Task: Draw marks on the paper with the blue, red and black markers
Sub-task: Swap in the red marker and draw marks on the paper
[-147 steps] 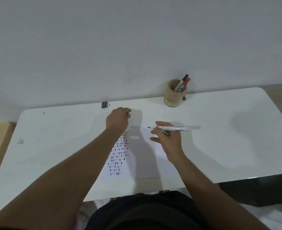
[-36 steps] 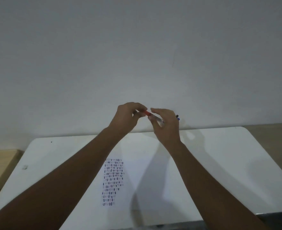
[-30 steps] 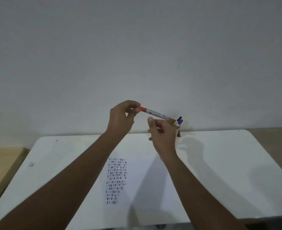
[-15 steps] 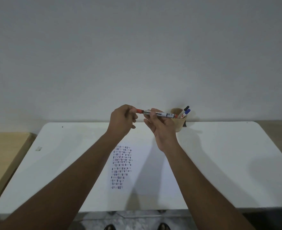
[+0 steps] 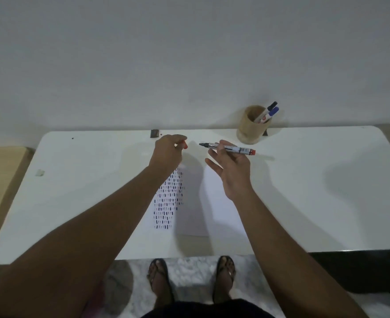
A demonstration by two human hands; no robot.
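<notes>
Hovering above the white surface (image 5: 304,191), the uncapped red marker (image 5: 229,148) is pinched by the right hand (image 5: 231,171), tip pointing left. Its red cap (image 5: 185,145) is pinched by the left hand (image 5: 167,154) over the marked paper (image 5: 196,203). Blue and black markers (image 5: 268,112) stand in the wooden cup (image 5: 250,129).

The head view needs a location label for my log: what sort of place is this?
Probably a plain room at home or in an office, set up as a writing desk: a white table against a bare wall, a wooden pen holder, marble-patterned floor.
</notes>
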